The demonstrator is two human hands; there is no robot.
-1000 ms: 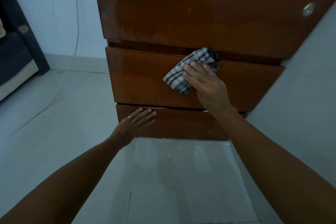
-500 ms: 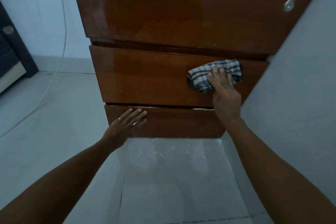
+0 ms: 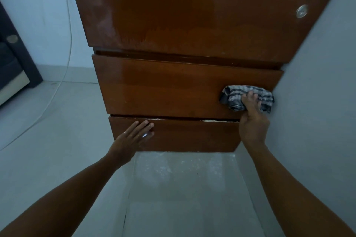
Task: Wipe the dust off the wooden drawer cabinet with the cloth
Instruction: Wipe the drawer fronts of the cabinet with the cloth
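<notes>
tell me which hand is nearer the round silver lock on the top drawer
Right. The right hand is below the round silver lock, on the middle drawer; the left hand rests far down-left.

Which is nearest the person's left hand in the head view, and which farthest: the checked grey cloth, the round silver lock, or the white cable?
1. Checked grey cloth, to the right of the left hand, on the middle drawer.
2. White cable, up-left along the wall.
3. Round silver lock, far upper right on the top drawer.
</notes>
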